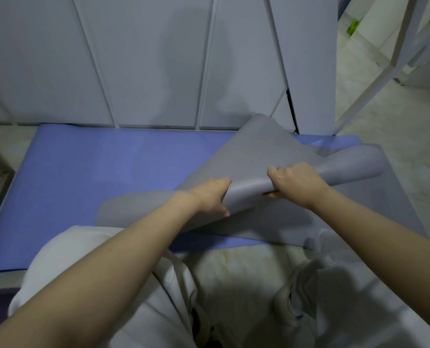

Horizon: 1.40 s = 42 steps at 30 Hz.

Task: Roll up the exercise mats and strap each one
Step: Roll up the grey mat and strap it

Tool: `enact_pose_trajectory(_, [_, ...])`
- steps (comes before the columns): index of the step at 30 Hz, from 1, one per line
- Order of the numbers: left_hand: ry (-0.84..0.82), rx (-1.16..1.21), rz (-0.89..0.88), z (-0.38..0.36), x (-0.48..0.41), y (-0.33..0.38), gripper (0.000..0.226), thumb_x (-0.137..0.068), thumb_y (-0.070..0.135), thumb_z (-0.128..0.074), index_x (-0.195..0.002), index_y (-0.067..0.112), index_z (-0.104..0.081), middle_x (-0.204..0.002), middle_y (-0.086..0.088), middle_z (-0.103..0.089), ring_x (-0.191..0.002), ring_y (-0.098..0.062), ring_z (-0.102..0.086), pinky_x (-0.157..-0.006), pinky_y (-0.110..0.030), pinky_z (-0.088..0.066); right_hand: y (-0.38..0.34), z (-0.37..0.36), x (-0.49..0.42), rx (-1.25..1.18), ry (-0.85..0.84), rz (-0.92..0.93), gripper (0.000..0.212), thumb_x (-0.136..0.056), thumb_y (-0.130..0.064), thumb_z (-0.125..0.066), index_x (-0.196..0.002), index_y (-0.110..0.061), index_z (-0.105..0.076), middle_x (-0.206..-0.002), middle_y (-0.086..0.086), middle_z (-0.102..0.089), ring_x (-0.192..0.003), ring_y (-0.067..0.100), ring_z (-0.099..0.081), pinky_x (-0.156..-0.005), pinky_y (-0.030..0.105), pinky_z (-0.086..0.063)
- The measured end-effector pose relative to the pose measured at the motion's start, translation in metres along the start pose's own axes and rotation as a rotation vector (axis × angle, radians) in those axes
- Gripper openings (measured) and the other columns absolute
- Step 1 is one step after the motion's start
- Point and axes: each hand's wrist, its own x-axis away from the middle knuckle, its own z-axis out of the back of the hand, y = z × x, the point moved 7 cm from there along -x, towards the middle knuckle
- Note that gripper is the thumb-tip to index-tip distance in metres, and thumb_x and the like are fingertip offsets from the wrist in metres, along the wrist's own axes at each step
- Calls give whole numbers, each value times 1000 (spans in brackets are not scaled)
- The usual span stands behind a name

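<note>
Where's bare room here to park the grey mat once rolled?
Free: left stretch of the blue mat, between the wall panels and the white-clad knee. Also pale floor right of the grey mat, by the white frame. Crowded: centre-right, where left hand and right hand grip the half-rolled mat.

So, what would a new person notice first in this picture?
Two bare hands in the middle: the left hand and the right hand both grip a loosely rolled grey mat. Partly under it a blue mat lies flat, along the white wall panels.
</note>
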Motion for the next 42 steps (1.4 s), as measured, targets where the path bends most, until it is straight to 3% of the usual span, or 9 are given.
enact_pose_trajectory(4, [122,-190,-15,4,-2,7,34,-85,23,-63,-112,9,-48,-120,-17,-56,-109,-34,-53,-75,-33,-38,-3,-9,9,-13,-2,-50,58,-31,-36,-94,-63,-9,-55,-50,6,-52,-39,23,-52,-40,23,-33])
enact_pose_trajectory(8, [251,-373,-23,16,0,17,24,-88,18,-54,-111,10,-50,-115,-16,-60,-106,-36,-56,-70,-35,-33,-3,3,16,77,189,-180,35,-50,-3,-80,-72,-8,-53,-63,10,-50,-56,28,-52,-70,37,-33])
enact_pose_trajectory(11, [297,-415,-7,21,4,18,23,-89,19,-52,-111,11,-51,-116,-13,-61,-107,-34,-56,-76,-37,-39,-2,6,14,9,234,-167,42,-42,8,-76,-72,-7,-52,-63,11,-50,-55,29,-51,-63,35,-25])
enact_pose_trajectory(16, [290,-386,23,15,8,14,29,-89,22,-56,-114,12,-47,-121,-10,-57,-112,-31,-53,-83,-35,-39,-6,-2,3,-68,11,-58,47,-34,-21,-87,-66,-10,-54,-54,8,-57,-45,27,-57,-43,25,-34])
enact_pose_trajectory(20, [327,-365,-4,10,13,21,45,-85,22,-62,-122,12,-38,-124,-9,-47,-115,-30,-49,-89,-37,-35,-11,-1,-1,-84,-139,-67,31,-85,-39,-55,-102,-13,-58,-104,11,-67,-93,32,-64,-65,30,-31])
enact_pose_trajectory(27, [297,-205,22,2,6,23,39,-85,30,-63,-116,13,-48,-116,-11,-60,-106,-32,-56,-75,-36,-39,-29,11,-16,-106,-252,74,29,-84,-36,-53,-103,-15,-62,-104,10,-67,-91,31,-63,-64,29,-35])
enact_pose_trajectory(35, [30,197,111,-14,-8,6,37,-77,19,-70,-111,7,-59,-109,-14,-64,-96,-30,-61,-71,-29,-44,-32,14,-2,-154,-2,187,36,-76,-31,-69,-102,-10,-57,-98,11,-59,-87,32,-61,-72,39,-44])
enact_pose_trajectory(39, [-168,207,93,-25,-3,7,49,-75,25,-76,-117,10,-56,-113,-8,-61,-101,-26,-59,-78,-28,-46,-37,7,7,-127,-89,213,49,-84,-50,-61,-110,-10,-50,-106,10,-60,-95,32,-60,-69,37,-40])
enact_pose_trajectory(42, [5,143,51,-19,1,11,38,-76,26,-72,-110,17,-60,-107,-6,-65,-98,-26,-62,-70,-26,-43,-39,3,4,-75,-182,177,49,-88,-54,-52,-114,-13,-45,-114,6,-61,-99,30,-60,-65,34,-31])
